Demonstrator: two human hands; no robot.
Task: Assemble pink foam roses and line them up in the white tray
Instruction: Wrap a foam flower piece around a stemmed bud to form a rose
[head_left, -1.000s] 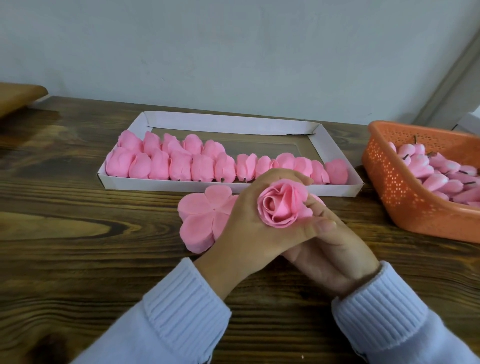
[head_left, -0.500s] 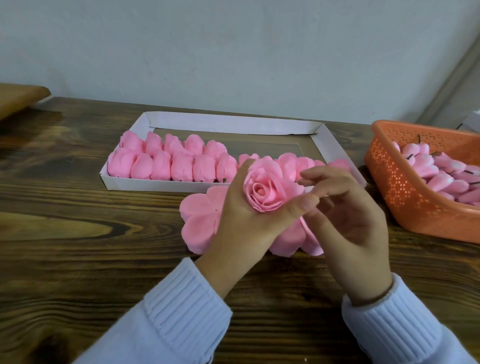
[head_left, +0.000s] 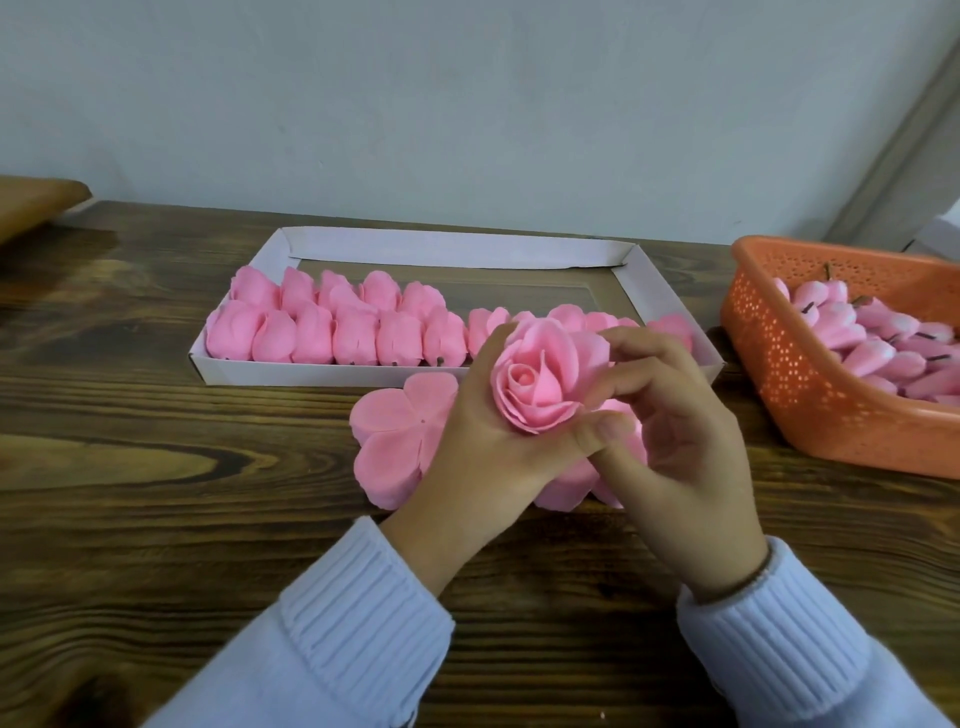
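Your wooden tabletop (head_left: 156, 467) carries everything here. The white tray (head_left: 447, 248) sits toward the far edge, near the middle, with its long side facing you. At the right edge stands an orange basket (head_left: 779, 364), partly cut off by the frame, with pink foam buds (head_left: 883, 343) heaped inside it, short dark stems showing on several.

Finished roses (head_left: 353, 332) lie in the tray along its near wall. At the left end they form two rows, one behind the other, and they thin to a single row toward the right; the far strip of the tray is bare.

Just in front of the tray's near wall, a stack of flat pink petal sheets (head_left: 400, 431) lies on the wood, largely hidden under your hands.

Your left hand (head_left: 483, 457) grips the rose (head_left: 540, 384) from below and behind, thumb laid across its base. Your right hand (head_left: 685, 431) has its fingers curled round the outer petals on the rose's right side. You hold the rose above the petal sheets, its open face turned toward you, just short of the tray.
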